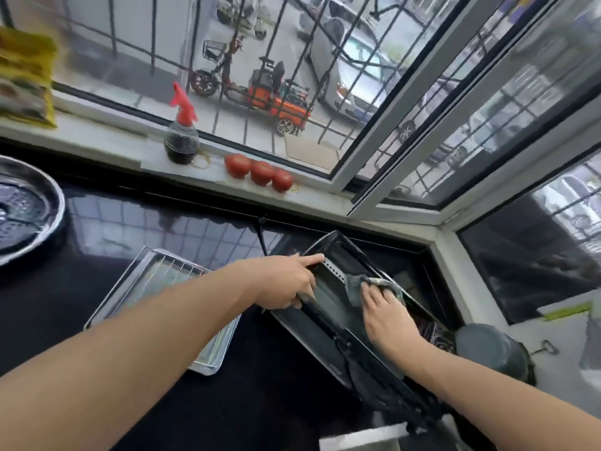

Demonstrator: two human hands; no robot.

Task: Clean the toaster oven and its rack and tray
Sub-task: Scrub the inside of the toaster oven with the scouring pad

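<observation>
Toaster oven point(338, 307), black and glossy with a row of small vent holes along one panel, sits tilted on the dark counter point(136, 222) at lower right of centre. Right hand point(387, 312) lies flat, fingers straight, pressing a grey cloth point(380, 283) onto its surface. Left hand point(289, 283) grips the oven's near-left edge, index finger stretched along the upper rim. Left of centre, the silver tray point(208, 358) holds the wire rack point(169, 271). Farther up, three tomatoes point(260, 172) and a red-topped spray bottle point(181, 131) stand on the windowsill point(97, 141).
</observation>
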